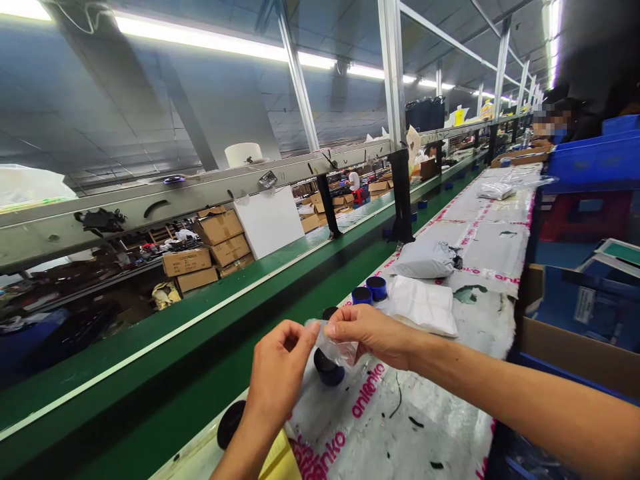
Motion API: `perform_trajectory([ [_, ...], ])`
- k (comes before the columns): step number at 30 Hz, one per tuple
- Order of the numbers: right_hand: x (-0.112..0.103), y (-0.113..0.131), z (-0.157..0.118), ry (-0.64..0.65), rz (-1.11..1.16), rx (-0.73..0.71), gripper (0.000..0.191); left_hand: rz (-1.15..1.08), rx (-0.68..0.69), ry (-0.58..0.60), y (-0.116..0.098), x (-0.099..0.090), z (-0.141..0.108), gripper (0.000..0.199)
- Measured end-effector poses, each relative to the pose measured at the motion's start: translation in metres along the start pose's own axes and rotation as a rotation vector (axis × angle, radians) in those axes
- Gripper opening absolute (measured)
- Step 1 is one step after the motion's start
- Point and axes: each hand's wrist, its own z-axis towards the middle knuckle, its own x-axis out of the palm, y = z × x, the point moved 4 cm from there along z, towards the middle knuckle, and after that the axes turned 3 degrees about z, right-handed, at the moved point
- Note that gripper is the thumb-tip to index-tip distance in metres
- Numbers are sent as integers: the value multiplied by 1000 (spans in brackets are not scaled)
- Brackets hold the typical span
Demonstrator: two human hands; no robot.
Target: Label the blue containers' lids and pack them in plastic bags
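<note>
**One clear bag (pixel 336 351) pinched over worktop (pixel 425 377)**

Bag held up between both hands, near the belt-side edge of the worktop. Left hand (pixel 277 363): fingers closed to a tight pinch at the bag's upper left corner. Right hand (pixel 375 333): fingers curled in, film nipped between tips at the upper right. No gap seen in either grip; the pads are hidden.

Handling, as judged: very light, limp, thin, likely slippery, easily creased or torn. Best taken by the rim near the corners, fingertips only.

Black-blue cap (pixel 329 375) partly overlapped by the film; contact cannot be told.

Edges: worktop bordered on the left by the green belt (pixel 165 400). Two blue caps (pixel 369 291) stood near that edge beyond the right hand, white pack (pixel 427 305) just beside them. Room for moving judged widest over the near worktop, where black scraps (pixel 416 422) are strewn; tightest toward the caps and pack.
</note>
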Motion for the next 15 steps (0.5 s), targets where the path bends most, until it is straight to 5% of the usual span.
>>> perform_trajectory([
  [3, 5, -3, 0, -2, 13, 14, 43, -207, -76, 142, 2, 13, 0, 48],
  [9, 6, -3, -1, 0, 60, 23, 45, -44, -148, -265, 17, -7, 1, 54],
  [15, 8, -7, -1, 18, 22, 15, 41, -293, -165, 140, 11, 9, -10, 49],
])
